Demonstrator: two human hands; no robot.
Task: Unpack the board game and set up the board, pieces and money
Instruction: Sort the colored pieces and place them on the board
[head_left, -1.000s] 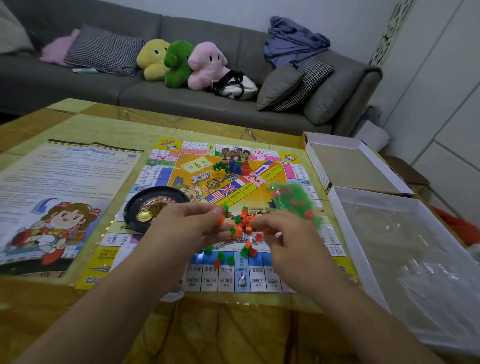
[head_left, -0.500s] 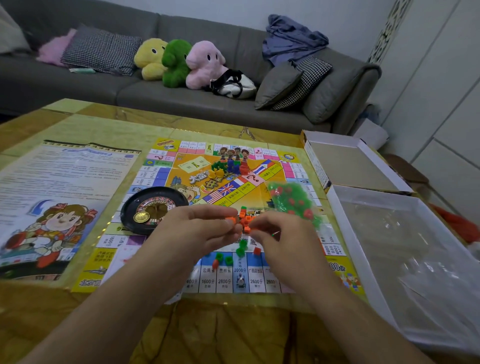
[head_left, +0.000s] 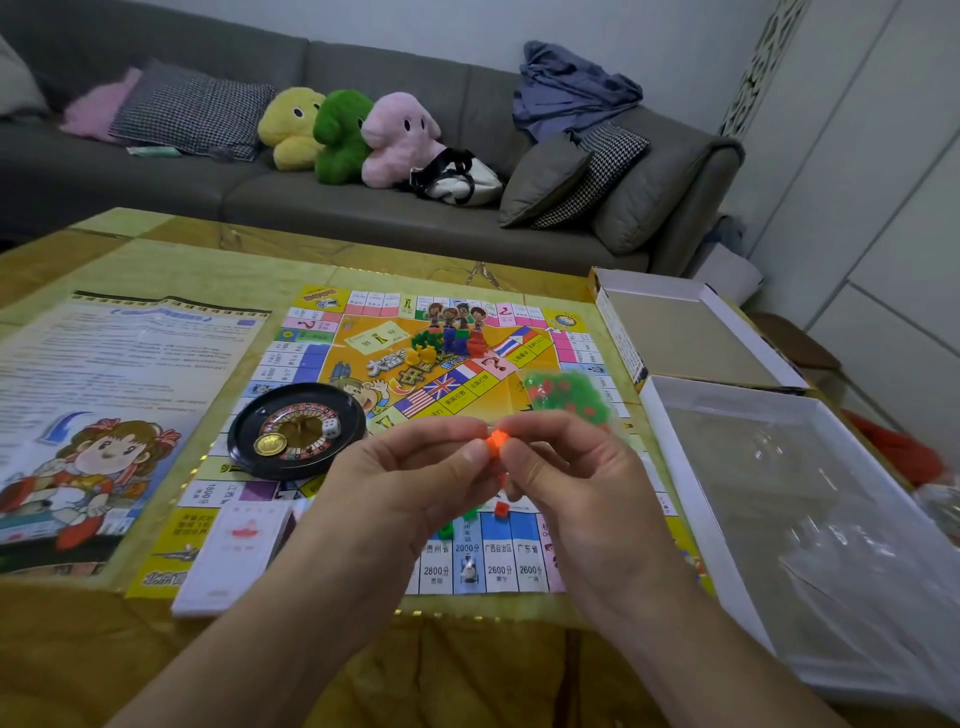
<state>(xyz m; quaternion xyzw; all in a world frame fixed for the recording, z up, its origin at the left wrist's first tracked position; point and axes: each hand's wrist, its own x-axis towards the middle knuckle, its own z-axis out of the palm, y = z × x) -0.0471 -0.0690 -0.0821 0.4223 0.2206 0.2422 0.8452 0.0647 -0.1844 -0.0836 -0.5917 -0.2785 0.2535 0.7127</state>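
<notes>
- Both hands are up over the near edge of the board (head_left: 363, 364), fingertips meeting in the middle.
- Left hand (head_left: 415, 488) and right hand (head_left: 566, 483) are both pinching the same little orange piece (head_left: 496, 441), thumbs and forefingers curled in on it, held just above the board.
- A few loose red and green pieces (head_left: 500, 510) are lying on the board right below the hands.
- Clear bag of red and green pieces (head_left: 566, 392) sits on the board just past the right hand.
- Black roulette wheel (head_left: 296, 428) is on the board's left side, with a white die and a gold coin in it.
- Coloured pawns (head_left: 449, 343) are clustered mid-board.
- Stack of money (head_left: 234, 556) is lying on the near left corner.
- Rules sheet (head_left: 119, 395) is to the left, open box halves (head_left: 691, 343) to the right.
</notes>
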